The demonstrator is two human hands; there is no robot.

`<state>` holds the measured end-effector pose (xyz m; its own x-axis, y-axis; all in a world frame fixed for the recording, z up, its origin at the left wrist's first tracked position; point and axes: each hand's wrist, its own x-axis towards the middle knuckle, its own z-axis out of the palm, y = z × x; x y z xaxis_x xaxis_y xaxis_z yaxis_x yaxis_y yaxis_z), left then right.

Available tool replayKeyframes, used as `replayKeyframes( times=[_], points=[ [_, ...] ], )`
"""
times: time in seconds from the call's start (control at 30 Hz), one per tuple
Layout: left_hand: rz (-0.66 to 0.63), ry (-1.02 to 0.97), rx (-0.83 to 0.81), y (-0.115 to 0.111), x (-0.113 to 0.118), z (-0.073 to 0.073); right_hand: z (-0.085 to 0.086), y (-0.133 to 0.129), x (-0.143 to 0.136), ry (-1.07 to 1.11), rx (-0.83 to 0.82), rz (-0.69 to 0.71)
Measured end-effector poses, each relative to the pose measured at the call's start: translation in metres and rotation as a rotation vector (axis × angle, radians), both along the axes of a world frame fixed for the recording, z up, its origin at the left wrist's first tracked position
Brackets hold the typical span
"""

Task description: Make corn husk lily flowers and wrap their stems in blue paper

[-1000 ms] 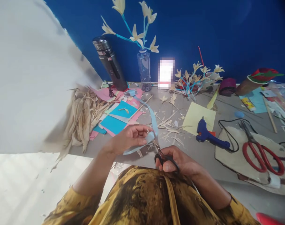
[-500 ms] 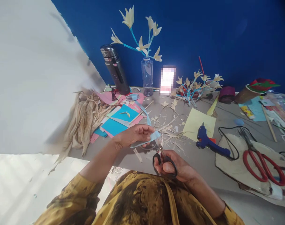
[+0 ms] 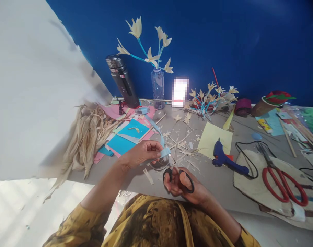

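My left hand (image 3: 146,153) pinches a light blue strip (image 3: 164,152) between thumb and fingers. More of this strip runs back over the table toward the coloured sheets. In my right hand (image 3: 182,183) are small scissors (image 3: 189,181) with black handles, my thumb and fingers through the loops. Their blades are spread apart, with the tips close to the strip's end. Beneath the hands, a clear round object (image 3: 159,164) is partly hidden. Pale dry scraps (image 3: 189,151) lie scattered just beyond the scissors.
Dried husks (image 3: 80,144) and blue sheets (image 3: 128,135) lie left. Behind stand a dark flask (image 3: 125,85), a clear bottle (image 3: 158,89) with pale flowers, and a bright pixelated panel (image 3: 180,91). Rightward are a blue glue gun (image 3: 228,161) with its cord and red-handled scissors (image 3: 282,181).
The view has shifted slightly. The small scissors' blades have spread wider. The longer end of blue strip that reached below my left hand no longer shows; a shorter end sticks out.
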<state>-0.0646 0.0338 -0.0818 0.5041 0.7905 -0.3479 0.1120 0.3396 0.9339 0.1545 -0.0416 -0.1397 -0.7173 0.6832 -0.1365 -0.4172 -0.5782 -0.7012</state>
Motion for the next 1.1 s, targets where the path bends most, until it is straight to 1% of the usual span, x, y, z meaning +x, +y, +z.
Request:
replayKeyframes(
  times=[0.17,0.27,0.37,0.47,0.53,0.63,0.73,0.87,0.93,1.0,1.1],
  points=[
    [0.029,-0.007,-0.019,-0.002,0.000,0.001,-0.002,0.001,-0.004,0.057,-0.043,0.039],
    [0.031,0.022,-0.022,-0.003,-0.001,0.000,-0.004,0.001,-0.005,0.068,-0.041,0.022],
    [0.067,0.041,-0.016,-0.005,-0.002,0.000,-0.006,0.002,-0.006,0.081,-0.042,-0.013],
    [0.088,0.047,-0.004,-0.006,-0.001,0.002,-0.005,0.001,-0.007,0.056,-0.028,-0.002],
    [0.096,0.074,0.045,-0.006,-0.001,0.004,-0.003,0.001,-0.008,0.040,-0.012,0.007],
    [0.108,0.085,0.188,-0.006,-0.002,0.007,-0.002,0.000,-0.009,0.038,-0.007,0.013],
    [0.055,0.018,0.279,-0.005,-0.003,0.007,-0.002,-0.001,-0.009,0.028,-0.006,0.019],
    [-0.047,-0.076,0.244,-0.002,-0.005,0.001,-0.004,-0.002,-0.008,0.030,-0.001,0.011],
    [-0.065,-0.095,0.210,0.000,-0.005,-0.004,-0.004,-0.003,-0.008,0.045,-0.004,0.009],
    [-0.047,-0.109,0.186,0.002,-0.004,-0.008,-0.005,-0.004,-0.009,0.065,-0.005,0.006],
    [0.020,-0.128,0.162,0.002,0.000,-0.009,-0.006,-0.004,-0.009,0.060,0.002,-0.006]
  ],
)
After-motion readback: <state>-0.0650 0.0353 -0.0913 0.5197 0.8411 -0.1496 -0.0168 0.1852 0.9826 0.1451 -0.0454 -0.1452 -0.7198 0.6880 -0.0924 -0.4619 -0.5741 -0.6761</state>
